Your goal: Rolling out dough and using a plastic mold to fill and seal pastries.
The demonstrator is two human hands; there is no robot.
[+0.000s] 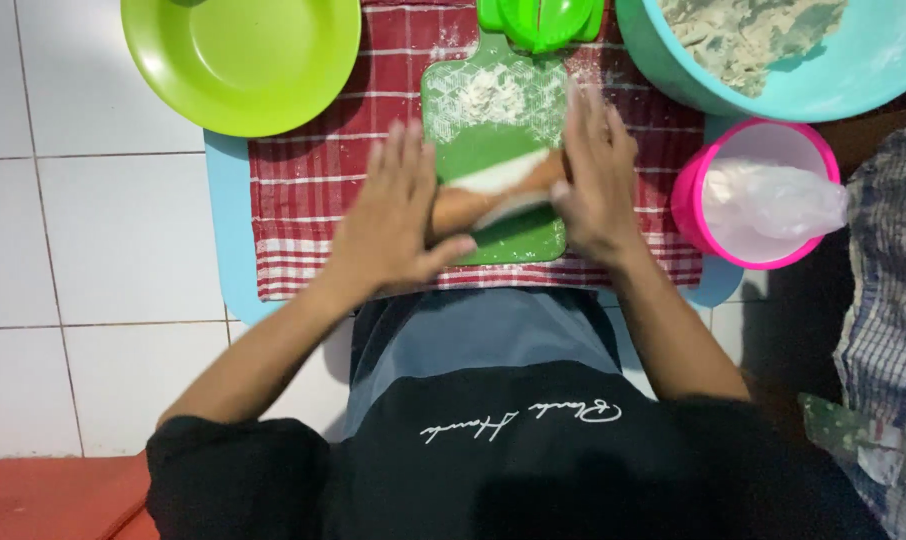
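A wooden rolling pin (498,190) lies across a green cutting board (473,150) dusted with flour. A pale piece of dough (493,178) shows under the pin. My left hand (393,215) lies flat on the pin's left end, fingers spread. My right hand (598,180) presses flat on the pin's right end. Both hands are blurred by motion. The board rests on a red checked cloth (303,180).
A lime green plate (238,60) sits at the upper left. A teal bowl (873,70) with flour mix is upper right, a pink tub (688,200) holding a plastic bag beside it. A green press (538,20) lies above the board. White floor tiles are at left.
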